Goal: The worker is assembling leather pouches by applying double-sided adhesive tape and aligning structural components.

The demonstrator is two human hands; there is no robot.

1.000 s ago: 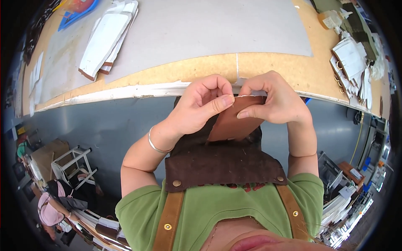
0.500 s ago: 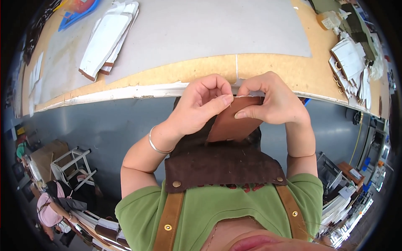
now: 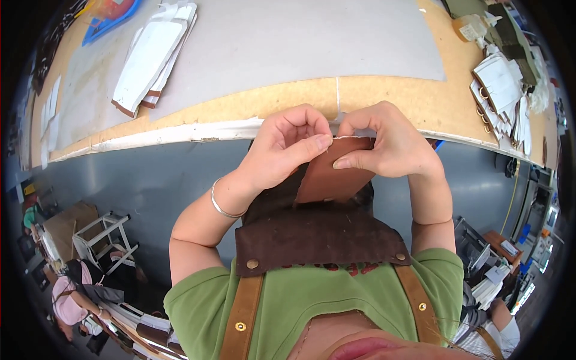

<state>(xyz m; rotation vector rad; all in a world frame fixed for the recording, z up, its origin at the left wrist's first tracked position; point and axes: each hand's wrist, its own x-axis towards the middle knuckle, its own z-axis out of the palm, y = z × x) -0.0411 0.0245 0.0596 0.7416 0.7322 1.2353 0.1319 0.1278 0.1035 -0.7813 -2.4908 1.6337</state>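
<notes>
A flat reddish-brown piece, which looks like leather [image 3: 337,174], hangs tilted just in front of the table's near edge, its rough, pale-fringed upper edge between my hands. At that edge's left corner, my left hand [image 3: 287,144] pinches with thumb and forefinger, the other fingers curled. My right hand [image 3: 387,143] grips the piece along its upper right side, thumb flat on the face toward me and fingers behind, out of sight. Part of the piece's far side is hidden by the right hand.
On the worktable [image 3: 288,99] lie white pieces with brown ends [image 3: 150,60] at left. White pieces with metal rings [image 3: 501,84] and a glue-like bottle [image 3: 471,28] are at right. A blue tray [image 3: 111,24] sits far left. Behind, a metal stool [image 3: 111,234] stands near a person in pink [image 3: 72,300].
Both hands and the brown piece have shifted very slightly left; the grips look the same. At the lower right, part of another person has come into view.
</notes>
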